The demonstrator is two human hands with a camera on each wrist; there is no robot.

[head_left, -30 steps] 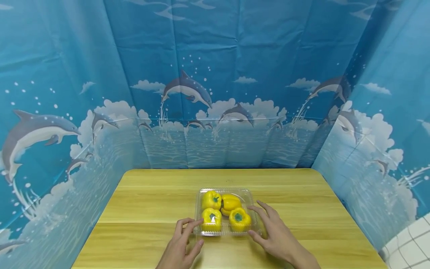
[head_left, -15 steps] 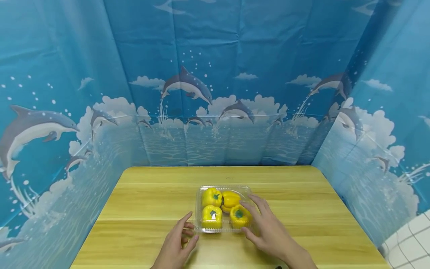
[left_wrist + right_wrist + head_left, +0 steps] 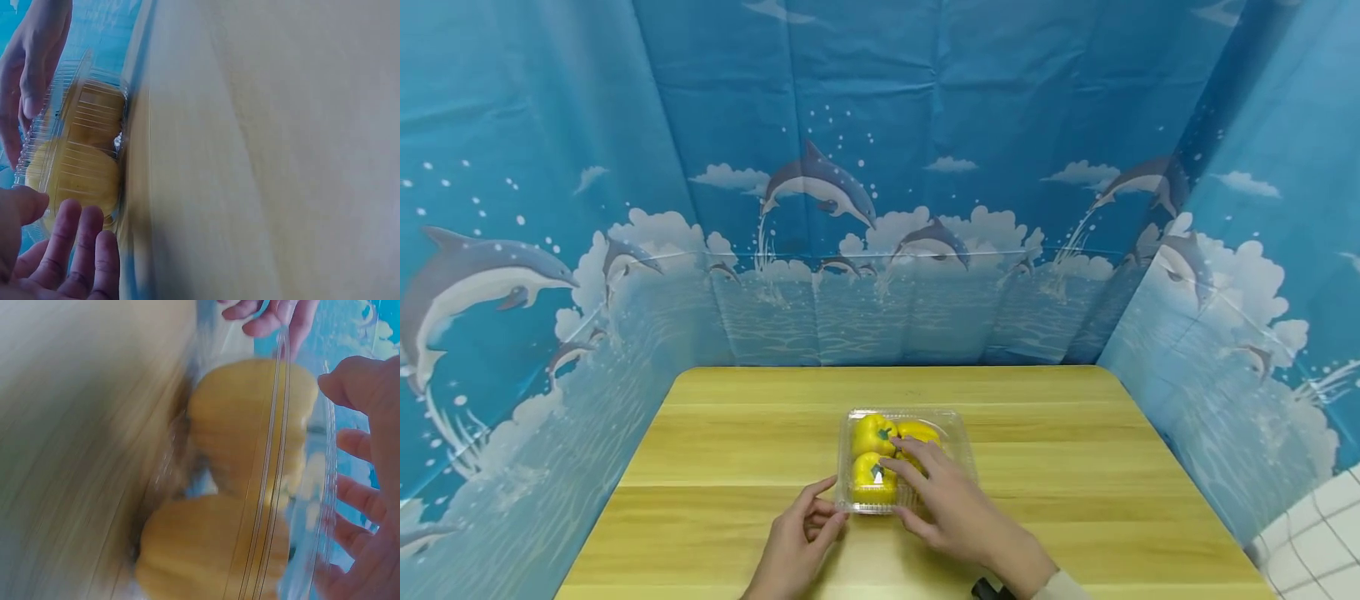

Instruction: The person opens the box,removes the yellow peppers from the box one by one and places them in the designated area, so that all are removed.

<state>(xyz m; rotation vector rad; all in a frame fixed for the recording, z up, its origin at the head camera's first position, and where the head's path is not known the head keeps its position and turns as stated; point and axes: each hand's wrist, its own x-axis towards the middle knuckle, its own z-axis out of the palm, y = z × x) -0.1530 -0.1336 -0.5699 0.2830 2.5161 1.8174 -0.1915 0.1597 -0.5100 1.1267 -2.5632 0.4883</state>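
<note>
A clear plastic clamshell box sits closed on the table and holds several yellow bell peppers with green stems. My left hand is at its front left corner. In the left wrist view, that hand's thumb and loosely bent fingers are right beside the box corner. My right hand reaches over the lid from the right with spread fingers, hiding the front right pepper in the head view. In the right wrist view, its thumb and fingers lie along the lid side, and two peppers show through the wall.
A wooden table lies under the box. Blue curtains printed with dolphins enclose its back and sides. A black object shows by the right wrist, and white tiles at the lower right.
My right hand has moved left from the box's right side to over the middle of its front. My left hand has drawn back from the lid to the front left corner.
</note>
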